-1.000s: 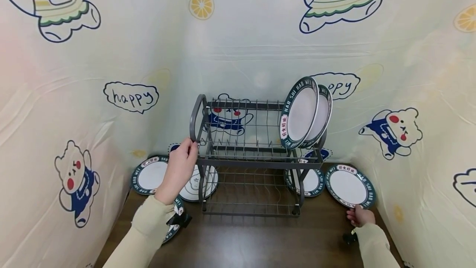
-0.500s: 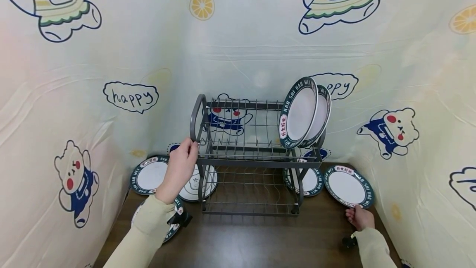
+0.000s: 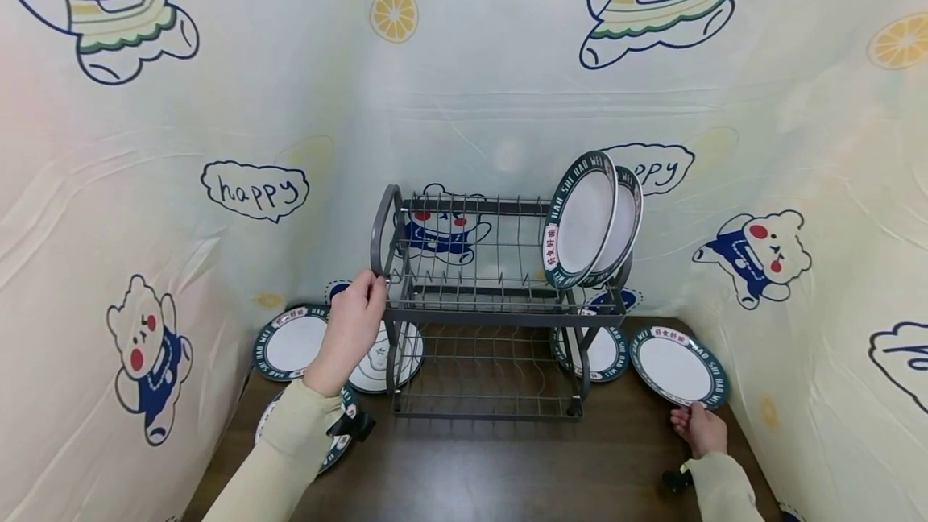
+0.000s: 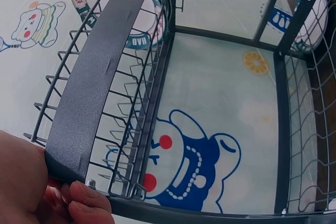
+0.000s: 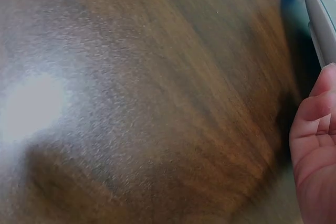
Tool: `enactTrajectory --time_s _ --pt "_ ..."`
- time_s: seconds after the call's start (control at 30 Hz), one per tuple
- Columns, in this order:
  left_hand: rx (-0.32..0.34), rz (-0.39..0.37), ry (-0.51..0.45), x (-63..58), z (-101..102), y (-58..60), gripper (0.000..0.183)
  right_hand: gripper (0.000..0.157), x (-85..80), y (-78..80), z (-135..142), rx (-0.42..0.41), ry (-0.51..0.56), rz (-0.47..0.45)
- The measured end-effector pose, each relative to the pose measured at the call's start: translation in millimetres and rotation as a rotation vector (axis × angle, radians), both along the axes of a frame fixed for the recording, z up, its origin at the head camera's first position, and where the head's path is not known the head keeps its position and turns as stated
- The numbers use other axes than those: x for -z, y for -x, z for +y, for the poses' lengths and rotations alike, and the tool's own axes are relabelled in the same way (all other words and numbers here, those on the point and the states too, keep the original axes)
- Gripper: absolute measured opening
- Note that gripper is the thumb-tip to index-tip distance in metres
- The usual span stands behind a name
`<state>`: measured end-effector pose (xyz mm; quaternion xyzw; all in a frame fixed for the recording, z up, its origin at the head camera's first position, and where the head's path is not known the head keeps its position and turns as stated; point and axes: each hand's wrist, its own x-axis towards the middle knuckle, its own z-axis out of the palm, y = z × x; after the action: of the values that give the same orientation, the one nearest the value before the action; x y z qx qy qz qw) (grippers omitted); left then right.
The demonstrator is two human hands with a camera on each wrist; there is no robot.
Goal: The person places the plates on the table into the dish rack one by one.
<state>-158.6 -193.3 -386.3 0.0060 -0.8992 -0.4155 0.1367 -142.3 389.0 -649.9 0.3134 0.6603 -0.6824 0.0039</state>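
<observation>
A dark two-tier dish rack (image 3: 500, 317) stands in the middle of the head view. At its left upright, my left hand (image 3: 353, 321) grips the frame below the curved end handle; the left wrist view shows curled fingers (image 4: 86, 203) under the flat grey bar. On the right, my right hand (image 3: 699, 428) pinches the near rim of a white plate (image 3: 674, 369) with a green lettered border. In the right wrist view the plate's edge (image 5: 319, 19) meets the fingertips (image 5: 325, 80). Two similar plates (image 3: 580, 224) lean upright in the rack's top tier at its right end.
Behind the rack's right legs lies another green-rimmed plate (image 3: 605, 353). To the left are a green-rimmed plate (image 3: 292, 343), a plate with a line drawing (image 3: 377, 365), and one partly under the left sleeve (image 3: 341, 445). Printed cloth (image 3: 471, 103) walls the brown table (image 3: 493, 466).
My right hand and the plate it holds have shifted very slightly toward the front of the table. The left hand keeps its grip on the rack.
</observation>
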Motion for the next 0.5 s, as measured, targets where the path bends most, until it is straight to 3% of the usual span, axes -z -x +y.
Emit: enactTrajectory --time_s 0.5 --pt "0.005 -0.002 -0.003 -0.4 0 0.5 0.031 0.047 -0.8 -17.5 -5 0.004 -0.062 0.017"
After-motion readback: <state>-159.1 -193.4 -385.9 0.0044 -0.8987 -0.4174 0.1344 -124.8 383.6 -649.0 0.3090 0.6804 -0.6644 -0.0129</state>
